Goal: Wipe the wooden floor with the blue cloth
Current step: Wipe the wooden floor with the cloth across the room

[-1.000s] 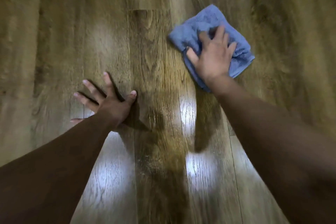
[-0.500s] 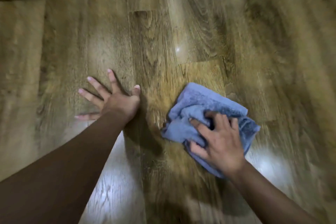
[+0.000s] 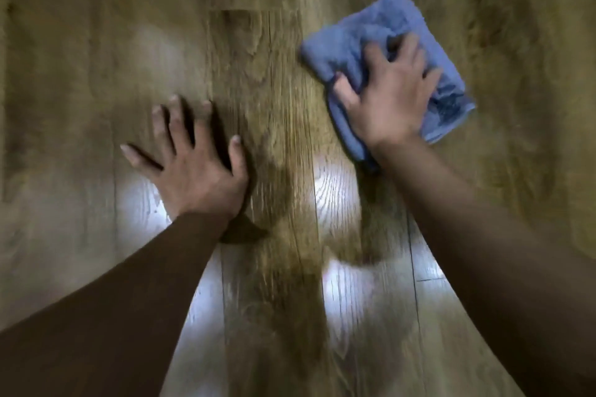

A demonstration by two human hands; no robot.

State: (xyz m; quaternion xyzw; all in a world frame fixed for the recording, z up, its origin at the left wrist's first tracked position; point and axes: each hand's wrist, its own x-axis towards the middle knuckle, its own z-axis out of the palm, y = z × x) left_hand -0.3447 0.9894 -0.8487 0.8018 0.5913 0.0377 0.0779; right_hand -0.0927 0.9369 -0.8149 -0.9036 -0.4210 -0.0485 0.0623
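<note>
Cloth (image 3: 380, 32) at two o'clock lies bunched under the gripping right hand (image 3: 392, 100); left hand (image 3: 196, 167) rests spread flat on the floor (image 3: 96, 42).

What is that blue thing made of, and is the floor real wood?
The crumpled blue cloth looks like soft, fuzzy terry or microfibre: its surface is nubby and it folds. The brown plank floor shows wood grain and glossy light patches; real wood or printed laminate, I cannot tell.

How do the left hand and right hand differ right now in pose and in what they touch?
The left hand lies flat with fingers spread on the bare wooden floor; the right hand has fingers curled into the blue cloth. The left hand sits nearer the person, the right hand farther out. Both are palm down, bearing on the floor.
</note>
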